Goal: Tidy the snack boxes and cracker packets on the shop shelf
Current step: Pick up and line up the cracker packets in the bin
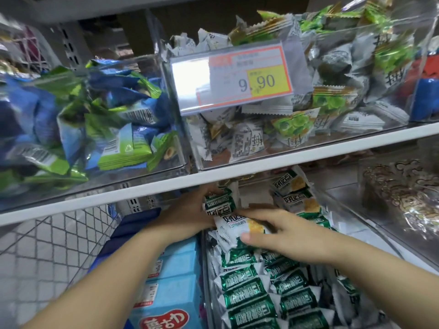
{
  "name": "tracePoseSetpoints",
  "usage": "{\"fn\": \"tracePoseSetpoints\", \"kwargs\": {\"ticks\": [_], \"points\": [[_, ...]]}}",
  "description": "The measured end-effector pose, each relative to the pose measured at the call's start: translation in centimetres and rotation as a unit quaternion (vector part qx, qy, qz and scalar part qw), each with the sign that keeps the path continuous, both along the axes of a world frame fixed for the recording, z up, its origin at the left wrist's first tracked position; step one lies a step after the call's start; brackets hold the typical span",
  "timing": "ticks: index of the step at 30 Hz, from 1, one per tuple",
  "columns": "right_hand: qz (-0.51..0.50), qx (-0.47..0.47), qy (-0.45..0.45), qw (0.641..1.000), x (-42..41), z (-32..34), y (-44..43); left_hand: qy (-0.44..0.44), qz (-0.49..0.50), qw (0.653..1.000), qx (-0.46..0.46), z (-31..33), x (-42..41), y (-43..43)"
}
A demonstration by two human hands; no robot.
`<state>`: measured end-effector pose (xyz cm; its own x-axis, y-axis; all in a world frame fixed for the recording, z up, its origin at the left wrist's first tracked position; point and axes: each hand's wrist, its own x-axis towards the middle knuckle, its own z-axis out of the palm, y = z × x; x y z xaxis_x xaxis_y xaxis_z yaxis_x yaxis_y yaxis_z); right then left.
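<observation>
Low on shop shelving [142,193], inside the clear bin [204,276] beside blue snack boxes [171,293]: left hand [180,217] with fingers curled round upright cracker packets [218,203], right hand [285,233] pinching one packet [237,225] flat, seemingly to square the rows.

- Right in front of me a white shelf board [166,186] runs across at a slant, higher on the right.
- Above it, the grey underside of the next shelf [71,8] closes off the top.
- At the back left stands a grey perforated upright [69,46], slots in rows.
- Clear plastic bins [183,138] sit side by side on the white board; another clear bin wall [356,222] shows below on the right.
- A price label holder [240,77] hangs on a bin front, reading 9.90, with glare whitening its left end.
- Lower left, I see wire mesh [59,233], and pale floor tiles [31,281] through it.
</observation>
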<state>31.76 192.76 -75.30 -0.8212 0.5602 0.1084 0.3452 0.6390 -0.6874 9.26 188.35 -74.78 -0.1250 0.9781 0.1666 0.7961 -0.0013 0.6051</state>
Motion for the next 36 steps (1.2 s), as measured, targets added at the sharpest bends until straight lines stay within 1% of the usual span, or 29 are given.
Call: {"fn": "tracePoseSetpoints", "kwargs": {"ticks": [2,4,6,11,14,18,21,24,27,31,33,36], "points": [[-0.024,-0.043,0.027,0.998,-0.2,-0.1,0.0,-0.004,0.002,1.0,0.009,-0.2,0.0,-0.2],[-0.044,-0.039,0.039,0.998,-0.5,-0.2,0.3,-0.002,0.005,1.0,0.014,-0.4,0.0,-0.3],[-0.041,-0.037,0.03,0.998,-0.6,-0.1,0.4,0.0,0.009,1.0,0.016,-0.3,0.1,-0.4],[-0.019,-0.091,-0.004,0.996,-0.1,0.0,0.8,0.013,0.023,1.0,0.016,0.3,0.3,-0.9],[-0.012,-0.084,-0.013,0.996,-0.2,0.3,0.6,0.016,0.022,1.0,0.011,0.5,0.9,-1.2],[0.0,-0.079,-0.005,0.997,-0.2,0.7,0.3,0.003,0.029,0.999,0.015,0.8,1.4,-1.5],[0.011,-0.052,-0.017,0.998,0.2,0.9,0.1,0.005,0.032,0.999,0.01,0.6,1.4,-1.5],[0.013,-0.008,-0.051,0.999,0.9,1.6,-0.4,0.004,0.027,1.0,-0.003,0.5,1.6,-1.6],[0.013,0.055,-0.086,0.995,1.6,2.1,-0.6,0.049,0.007,0.998,-0.039,0.6,1.9,-1.7],[0.044,0.123,-0.134,0.982,2.0,2.7,-1.1,0.118,-0.019,0.99,-0.08,1.3,2.2,-1.8],[0.047,0.131,-0.136,0.981,2.0,2.6,-1.3,0.142,-0.022,0.985,-0.091,1.9,2.6,-1.7],[0.025,0.108,-0.109,0.988,2.9,2.0,-1.1,0.161,-0.01,0.982,-0.103,2.7,3.1,-1.6]]}}
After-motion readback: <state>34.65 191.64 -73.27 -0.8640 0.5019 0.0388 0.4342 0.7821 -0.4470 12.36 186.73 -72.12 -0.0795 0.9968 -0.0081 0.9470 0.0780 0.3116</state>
